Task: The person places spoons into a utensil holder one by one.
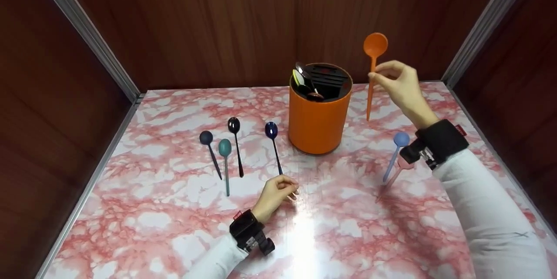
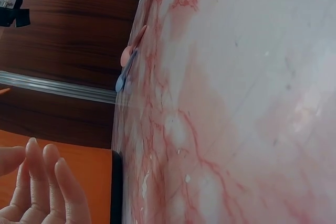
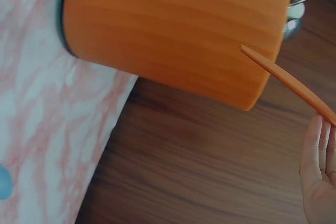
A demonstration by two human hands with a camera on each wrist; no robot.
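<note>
Delicately, my right hand (image 1: 404, 86) pinches a round-bowled, slim-handled, orange, plastic-looking spoon (image 1: 375, 47) that could twist in so narrow a hold, my left hand (image 1: 275, 194) relaxed, empty.

The orange spoon (image 1: 375, 45) looked like smooth matt plastic; the black spoon (image 1: 233, 125) and cobalt spoon (image 1: 271, 131), glossy metal. The table (image 1: 156, 222) was smooth and glossy, the wall (image 1: 217, 22) wood-grained, the rail (image 1: 88, 31) metallic, the sleeve (image 1: 500, 226) cloth.
</note>
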